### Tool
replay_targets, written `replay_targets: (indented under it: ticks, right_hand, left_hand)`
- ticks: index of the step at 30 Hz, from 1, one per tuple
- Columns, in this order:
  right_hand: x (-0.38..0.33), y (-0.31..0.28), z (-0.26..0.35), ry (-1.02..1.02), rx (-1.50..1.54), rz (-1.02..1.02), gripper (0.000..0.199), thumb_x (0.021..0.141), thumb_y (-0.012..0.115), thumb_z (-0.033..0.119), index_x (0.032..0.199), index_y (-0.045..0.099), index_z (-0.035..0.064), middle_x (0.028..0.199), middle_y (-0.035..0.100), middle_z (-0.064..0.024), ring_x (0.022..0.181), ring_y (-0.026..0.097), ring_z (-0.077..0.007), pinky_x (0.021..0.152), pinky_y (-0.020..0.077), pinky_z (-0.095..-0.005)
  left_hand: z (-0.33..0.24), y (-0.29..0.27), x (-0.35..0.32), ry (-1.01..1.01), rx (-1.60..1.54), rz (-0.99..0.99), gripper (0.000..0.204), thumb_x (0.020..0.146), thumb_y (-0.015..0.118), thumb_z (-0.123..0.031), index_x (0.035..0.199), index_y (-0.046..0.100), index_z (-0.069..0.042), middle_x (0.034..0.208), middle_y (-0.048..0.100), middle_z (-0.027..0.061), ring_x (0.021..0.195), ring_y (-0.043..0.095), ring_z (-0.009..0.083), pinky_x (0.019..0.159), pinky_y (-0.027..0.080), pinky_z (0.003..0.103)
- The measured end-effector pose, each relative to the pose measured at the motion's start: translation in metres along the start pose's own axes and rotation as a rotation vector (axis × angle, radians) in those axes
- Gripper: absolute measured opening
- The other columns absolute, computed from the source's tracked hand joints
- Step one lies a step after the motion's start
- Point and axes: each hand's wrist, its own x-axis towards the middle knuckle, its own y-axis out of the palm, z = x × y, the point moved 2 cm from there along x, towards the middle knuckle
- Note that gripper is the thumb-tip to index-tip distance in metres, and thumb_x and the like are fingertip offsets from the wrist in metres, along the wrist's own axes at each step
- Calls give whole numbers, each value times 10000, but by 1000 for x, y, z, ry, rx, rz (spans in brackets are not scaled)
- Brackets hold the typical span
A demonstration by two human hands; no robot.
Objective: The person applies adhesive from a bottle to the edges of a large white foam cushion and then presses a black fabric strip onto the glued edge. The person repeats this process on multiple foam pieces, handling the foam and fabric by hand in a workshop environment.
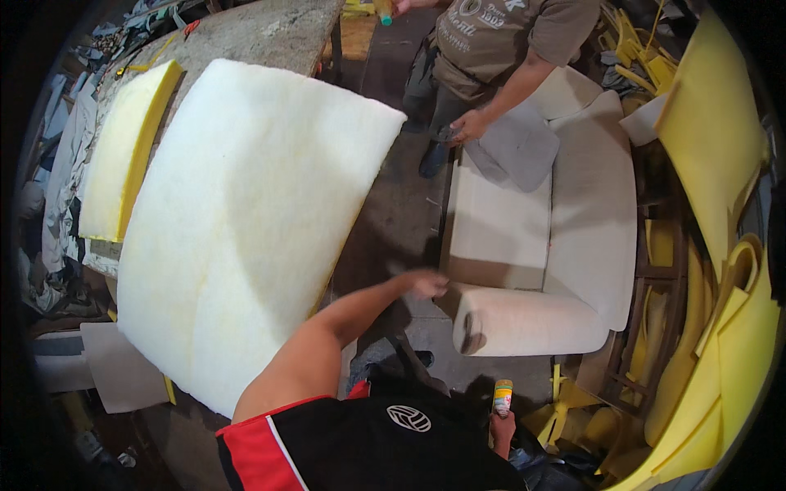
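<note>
My left arm reaches across to the middle, and my left hand is smeared by motion, so its fingers do not show clearly. It is just left of the padded arm of a cream sofa. Low at my right side, my right hand is wrapped round a small bottle or can with an orange top and a green and white body. To my left, a large white sheet of batting lies over the table's near part, its yellowish edge hanging toward the floor.
A co-worker stands beyond the sofa, one hand near a grey cushion, the other with a green-ended bottle. A yellow foam block rests on the worktable. Yellow foam sheets crowd the right.
</note>
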Motion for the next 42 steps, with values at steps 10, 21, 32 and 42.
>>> replay_targets:
  ticks: [10,21,32,42]
  right_hand:
    - [43,-26,49,-463,148,-112,556,741,736,236,1222,566,15,1050,670,-238,1000,642,-428,859,503,-470]
    - [105,-55,144,-868,290,81,536,767,741,221,1238,568,36,1030,694,-202,964,682,-341,843,526,-410]
    - [144,2,101,-858,308,224,547,759,749,249,1233,579,35,1057,697,-197,989,685,-308,861,527,-386]
    - [101,7,122,-962,44,243,535,739,741,263,1198,590,35,1039,690,-233,993,669,-373,863,522,-427]
  left_hand:
    - [252,198,-178,-719,337,-61,433,908,509,-364,1127,687,-34,1238,631,211,1144,615,352,977,468,456]
    - [86,154,-180,-533,156,-917,423,898,533,-342,1153,665,-31,1276,597,208,1197,553,375,1020,440,444]
    - [34,302,-199,-597,206,-599,455,914,511,-370,1192,634,-32,1185,626,263,1138,588,406,975,466,462]
    - [163,384,-260,-803,-58,-739,484,904,532,-349,1255,620,-28,1279,595,235,1211,554,392,1020,443,431]
